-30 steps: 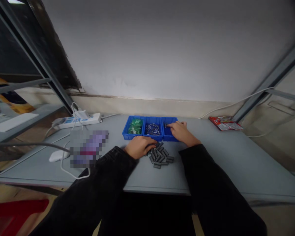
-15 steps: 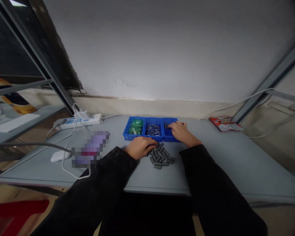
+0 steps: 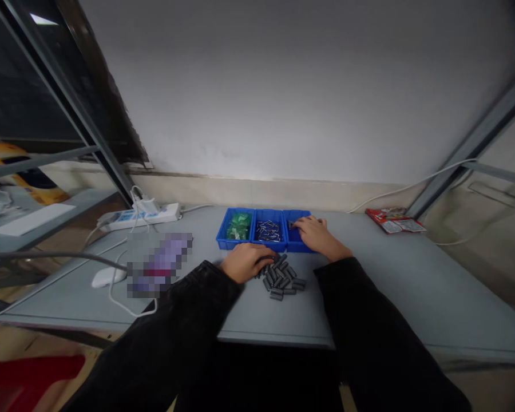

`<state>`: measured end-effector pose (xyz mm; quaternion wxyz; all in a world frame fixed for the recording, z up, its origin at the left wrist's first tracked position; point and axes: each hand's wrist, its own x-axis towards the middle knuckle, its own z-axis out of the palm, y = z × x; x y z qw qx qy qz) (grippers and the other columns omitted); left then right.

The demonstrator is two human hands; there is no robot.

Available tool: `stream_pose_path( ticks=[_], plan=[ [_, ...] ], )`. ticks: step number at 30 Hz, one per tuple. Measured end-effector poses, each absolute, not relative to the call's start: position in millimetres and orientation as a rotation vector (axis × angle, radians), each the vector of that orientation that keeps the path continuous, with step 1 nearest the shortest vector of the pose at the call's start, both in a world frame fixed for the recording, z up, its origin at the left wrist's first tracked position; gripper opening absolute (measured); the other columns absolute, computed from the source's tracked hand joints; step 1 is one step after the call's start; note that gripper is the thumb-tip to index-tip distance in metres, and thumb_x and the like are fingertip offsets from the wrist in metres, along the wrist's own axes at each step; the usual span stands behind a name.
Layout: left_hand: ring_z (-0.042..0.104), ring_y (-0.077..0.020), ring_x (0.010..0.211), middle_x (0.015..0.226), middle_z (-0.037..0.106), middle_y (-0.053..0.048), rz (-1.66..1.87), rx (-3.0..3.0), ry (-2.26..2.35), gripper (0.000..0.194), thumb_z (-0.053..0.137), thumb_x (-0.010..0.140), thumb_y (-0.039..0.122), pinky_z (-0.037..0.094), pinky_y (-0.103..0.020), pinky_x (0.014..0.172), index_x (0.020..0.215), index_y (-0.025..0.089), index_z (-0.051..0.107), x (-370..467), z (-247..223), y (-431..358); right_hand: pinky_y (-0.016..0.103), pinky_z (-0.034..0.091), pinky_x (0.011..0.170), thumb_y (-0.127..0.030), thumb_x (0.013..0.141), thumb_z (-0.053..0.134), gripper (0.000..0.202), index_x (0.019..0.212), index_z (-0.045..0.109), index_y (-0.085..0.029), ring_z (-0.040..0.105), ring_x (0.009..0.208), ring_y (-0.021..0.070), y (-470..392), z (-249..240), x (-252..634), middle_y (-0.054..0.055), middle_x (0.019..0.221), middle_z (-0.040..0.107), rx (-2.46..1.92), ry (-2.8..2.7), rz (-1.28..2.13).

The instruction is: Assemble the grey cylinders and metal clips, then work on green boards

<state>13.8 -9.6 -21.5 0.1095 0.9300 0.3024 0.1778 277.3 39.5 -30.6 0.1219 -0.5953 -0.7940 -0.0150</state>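
Note:
My left hand (image 3: 245, 261) rests at the left edge of a pile of short dark grey cylinders (image 3: 280, 276) on the table, its fingers curled over the nearest ones; what they grip is hidden. My right hand (image 3: 316, 233) reaches into the right-hand blue bin (image 3: 299, 247), fingers bent down inside it. A small dark piece shows by its fingertips, too small to name. The middle blue bin (image 3: 269, 247) holds many thin silvery metal pins (image 3: 268, 230). In the left blue bin (image 3: 230, 245) lie green plastic packets (image 3: 239, 225).
A white power strip (image 3: 163, 214) with plugs and cables stands at the back left. Nearer are a white mouse-like object (image 3: 108, 277) and a blurred-out purple item (image 3: 167, 260). A red packet (image 3: 395, 221) lies at the back right. Metal posts frame the table (image 3: 390, 286).
The view has shifted slightly, so everything sits a little lower. My left hand stays at the cylinder pile and my right hand at the right bin, with little visible movement.

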Motion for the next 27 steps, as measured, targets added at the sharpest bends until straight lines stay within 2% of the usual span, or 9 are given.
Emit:
stream_pose_path(
  ticks=[10, 17, 23, 27],
  plan=[
    [0.069, -0.0195, 0.101, 0.106, 0.074, -0.005, 0.522, 2.732, 0.875, 0.024, 0.051, 0.103, 0.032, 0.053, -0.031, 0.088, 0.113, 0.022, 0.070, 13.6, -22.5, -9.1, 0.045, 0.033, 0.090, -0.016, 0.093, 0.040, 0.046, 0.122, 0.072, -0.030, 0.044, 0.127, 0.0309, 38.8, -30.0, 275.9, 0.007, 0.142, 0.058, -1.790, -2.335, -0.099],
    [0.069, -0.0192, 0.101, 0.106, 0.074, -0.005, 0.528, 2.726, 0.870, 0.024, 0.051, 0.103, 0.031, 0.053, -0.031, 0.088, 0.113, 0.022, 0.070, 13.8, -21.8, -9.3, 0.047, 0.034, 0.093, -0.014, 0.093, 0.039, 0.046, 0.124, 0.070, -0.027, 0.048, 0.126, 0.0298, 42.2, -32.3, 277.6, 0.006, 0.139, 0.062, -1.788, -2.365, -0.045],
    [0.070, -0.0193, 0.099, 0.106, 0.073, -0.005, 0.531, 2.722, 0.884, 0.024, 0.051, 0.103, 0.031, 0.053, -0.032, 0.087, 0.113, 0.022, 0.071, 13.8, -21.3, -9.9, 0.049, 0.036, 0.096, -0.016, 0.094, 0.037, 0.047, 0.127, 0.068, -0.025, 0.042, 0.134, 0.0316, 42.4, -32.2, 278.4, 0.005, 0.152, 0.050, -1.785, -2.408, -0.088],
    [0.070, -0.0192, 0.099, 0.105, 0.073, -0.004, 0.525, 2.720, 0.881, 0.023, 0.051, 0.103, 0.031, 0.053, -0.031, 0.087, 0.112, 0.023, 0.071, 13.9, -21.2, -10.1, 0.049, 0.035, 0.097, -0.014, 0.094, 0.034, 0.048, 0.129, 0.066, -0.024, 0.043, 0.133, 0.0297, 40.9, -27.4, 277.8, 0.006, 0.146, 0.056, -1.776, -2.451, -0.032]
  ],
)
